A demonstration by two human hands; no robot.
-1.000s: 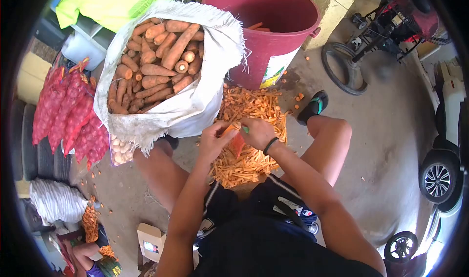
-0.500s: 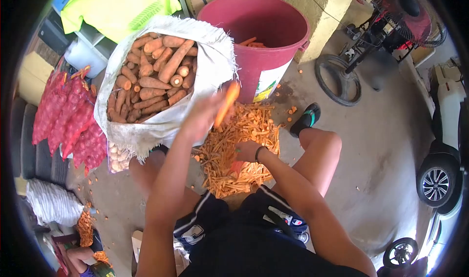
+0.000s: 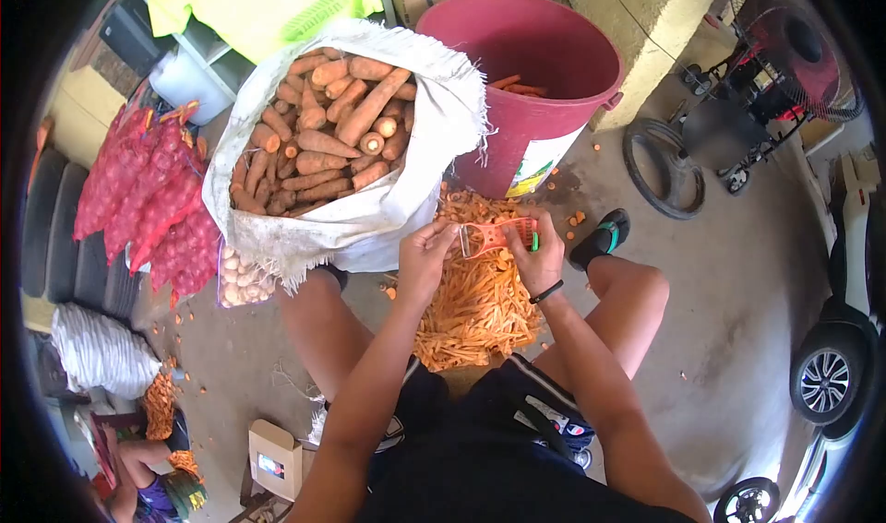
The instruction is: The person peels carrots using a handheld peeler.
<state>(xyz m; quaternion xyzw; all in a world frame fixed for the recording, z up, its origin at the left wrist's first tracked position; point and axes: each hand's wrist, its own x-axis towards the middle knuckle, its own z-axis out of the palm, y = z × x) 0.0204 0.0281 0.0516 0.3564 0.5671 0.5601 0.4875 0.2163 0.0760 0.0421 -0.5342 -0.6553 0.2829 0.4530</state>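
Observation:
My right hand (image 3: pixel 537 254) grips an orange vegetable peeler (image 3: pixel 486 238) with a green part at its handle end, held level above the peelings. At the peeler's blade end, my left hand (image 3: pixel 427 257) has its fingers pinched together; what is between them, if anything, is too small to make out. Beneath both hands lies a heap of orange carrot peelings (image 3: pixel 480 315) on the floor between my legs. A white woven sack (image 3: pixel 378 223) of unpeeled carrots (image 3: pixel 323 145) stands open beyond my left hand. The red barrel (image 3: pixel 517 149) behind the heap holds a few peeled carrots (image 3: pixel 519 87).
Red net bags of onions (image 3: pixel 138 196) and a bag of garlic (image 3: pixel 242 279) stand left of the sack. At the right are a fan (image 3: pixel 803 48), a loose tire (image 3: pixel 663 168) and a car wheel (image 3: pixel 821 380). Another person's leg (image 3: pixel 138 463) shows at lower left.
The peeled carrot that was in my left hand is gone from it. My right hand has risen from the heap with the peeler, and both hands have come together. The view has shifted.

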